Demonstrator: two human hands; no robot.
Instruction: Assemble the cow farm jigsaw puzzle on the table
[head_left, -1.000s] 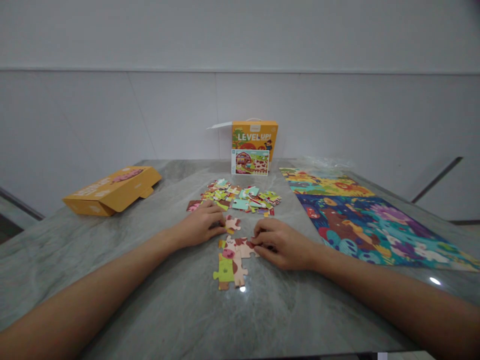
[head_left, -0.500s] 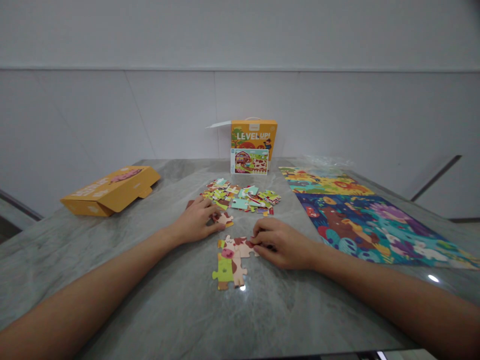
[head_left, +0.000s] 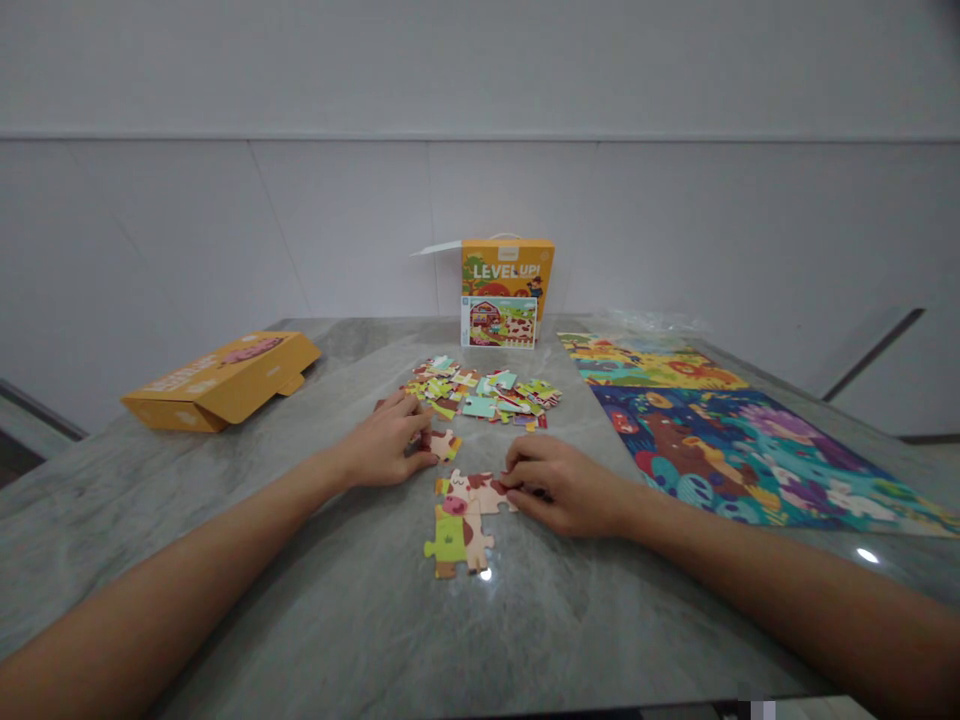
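My left hand (head_left: 394, 440) is closed, thumb and fingers pinching a loose puzzle piece (head_left: 446, 444) with brown-and-cream patches and a yellow edge. Just nearer to me lies a small joined section of cow puzzle (head_left: 453, 535), showing a cow's face, a front leg and green ground. At its upper right end, my right hand (head_left: 559, 487) has its fingers curled together on a brown-and-cream piece, whose right side they hide. Behind my hands is a heap of mixed puzzle pieces (head_left: 480, 406), partly covered by my left fingers.
A picture card (head_left: 501, 323) of a barn and cow leans against an upright yellow box (head_left: 508, 262) at the back. Another yellow box (head_left: 225, 375) lies at left. Two colourful assembled puzzles (head_left: 735, 450) lie at right, with clear plastic wrap (head_left: 652, 322) behind them.
The piece in my left fingers has turned, its yellow edge now facing right, and that hand has shifted slightly left. My right hand and the joined cow section look still.
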